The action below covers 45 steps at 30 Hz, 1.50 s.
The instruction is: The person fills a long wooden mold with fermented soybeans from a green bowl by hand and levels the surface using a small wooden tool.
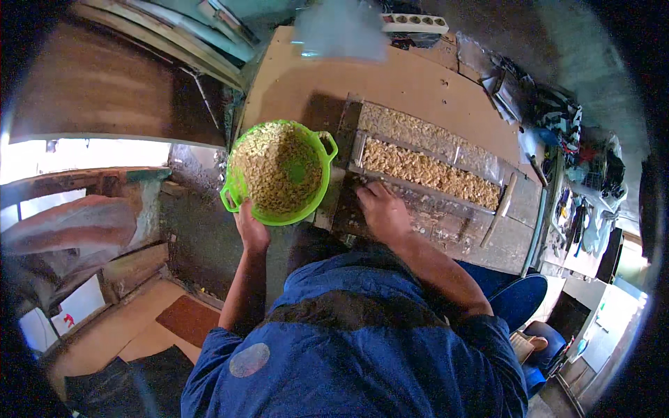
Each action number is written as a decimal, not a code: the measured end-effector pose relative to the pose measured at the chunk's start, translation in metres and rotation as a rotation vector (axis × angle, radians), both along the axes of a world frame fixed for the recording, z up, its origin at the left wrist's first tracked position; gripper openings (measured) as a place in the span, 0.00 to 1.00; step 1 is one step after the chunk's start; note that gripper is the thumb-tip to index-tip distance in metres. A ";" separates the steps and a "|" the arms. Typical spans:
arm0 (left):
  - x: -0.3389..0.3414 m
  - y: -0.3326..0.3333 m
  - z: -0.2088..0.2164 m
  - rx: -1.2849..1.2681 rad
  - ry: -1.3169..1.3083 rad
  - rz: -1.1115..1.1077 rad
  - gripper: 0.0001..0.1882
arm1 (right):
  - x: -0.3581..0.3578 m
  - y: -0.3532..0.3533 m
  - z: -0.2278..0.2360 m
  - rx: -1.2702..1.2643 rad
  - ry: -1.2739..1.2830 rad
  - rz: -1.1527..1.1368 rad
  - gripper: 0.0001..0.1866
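My left hand (251, 226) grips the rim of a bright green two-handled plastic bowl (325, 182) at its near side, beside the lower handle. Pale tan flakes or chips (273, 171) fill much of the bowl, and a patch of green bottom shows among them. To the right, my right hand (385, 211) rests low over the worn worktop, its fingers curled; whatever they may hold is hidden. Just beyond it lies a long clear-walled tray (496, 207) with a row of light brown clumped pieces (428, 169). Paler flakes (411, 125) lie in a strip along its far side.
A thin wooden stick (499, 210) lies across the tray's right end. At the far edge are a clear plastic bag (341, 31) and a white power strip (416, 24). Cluttered shelving (589, 202) stands to the right, with a dark blue round object (517, 298) below the worktop.
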<state>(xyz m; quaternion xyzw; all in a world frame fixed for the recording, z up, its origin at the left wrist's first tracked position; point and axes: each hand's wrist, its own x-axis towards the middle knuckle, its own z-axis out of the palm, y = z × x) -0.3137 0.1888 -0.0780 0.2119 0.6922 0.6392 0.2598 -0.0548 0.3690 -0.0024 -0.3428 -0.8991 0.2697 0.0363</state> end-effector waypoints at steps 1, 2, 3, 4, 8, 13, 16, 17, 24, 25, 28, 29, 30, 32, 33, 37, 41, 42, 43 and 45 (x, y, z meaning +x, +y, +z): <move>0.005 0.008 0.008 0.145 -0.317 0.096 0.25 | 0.002 0.001 -0.004 0.002 0.002 -0.008 0.16; 0.007 0.013 0.015 0.146 -0.316 0.087 0.25 | 0.003 0.002 -0.011 0.095 0.045 0.035 0.15; 0.009 0.017 0.022 0.103 -0.304 0.108 0.26 | 0.005 0.002 -0.015 0.188 0.087 0.078 0.15; 0.011 0.019 0.025 0.060 -0.292 0.133 0.26 | 0.004 0.002 -0.012 0.190 0.088 0.073 0.15; 0.009 0.012 0.029 0.090 -0.372 0.113 0.26 | -0.004 -0.003 -0.001 0.242 -0.074 0.108 0.14; 0.032 -0.003 0.053 -0.183 -0.044 0.111 0.20 | 0.005 0.002 -0.005 0.246 -0.104 0.059 0.13; 0.044 -0.038 0.040 -0.251 0.296 0.290 0.16 | 0.002 -0.003 -0.002 0.305 -0.035 0.083 0.15; 0.050 -0.034 0.050 -0.252 0.297 0.284 0.16 | 0.003 -0.002 0.003 0.239 -0.088 0.065 0.15; 0.092 0.034 0.129 -0.273 1.049 -0.308 0.16 | 0.001 -0.001 0.001 0.229 -0.237 0.084 0.15; 0.099 0.051 0.135 -0.290 1.059 -0.366 0.15 | 0.001 0.000 0.004 0.231 -0.235 0.088 0.15; 0.112 0.094 0.135 -0.328 1.096 -0.451 0.18 | 0.000 0.004 0.010 0.134 -0.248 0.085 0.13; 0.116 0.108 0.134 -0.347 1.155 -0.462 0.17 | 0.000 0.004 0.008 0.097 -0.252 0.062 0.12; 0.118 0.119 0.133 -0.367 1.214 -0.472 0.16 | 0.000 0.004 0.007 0.059 -0.255 0.039 0.12; 0.117 0.136 0.119 -0.415 1.255 -0.482 0.15 | -0.001 0.006 0.007 0.014 -0.279 0.004 0.12; 0.116 0.141 0.113 -0.467 1.290 -0.492 0.14 | -0.001 0.006 0.007 -0.034 -0.306 -0.028 0.12; 0.116 0.157 0.110 -0.598 1.327 -0.569 0.13 | 0.004 0.005 -0.007 -0.008 -0.309 -0.016 0.14; 0.108 0.162 0.098 -0.572 1.372 -0.565 0.11 | 0.007 0.005 -0.003 -0.020 -0.341 -0.050 0.17; 0.107 0.163 0.097 -0.608 1.359 -0.575 0.10 | 0.007 0.006 0.003 -0.031 -0.338 -0.070 0.19; 0.107 0.163 0.096 -0.642 1.346 -0.587 0.10 | 0.008 0.007 0.007 -0.032 -0.336 -0.077 0.19; 0.106 0.163 0.093 -0.632 1.355 -0.583 0.09 | 0.007 0.011 0.014 -0.112 -0.425 -0.021 0.22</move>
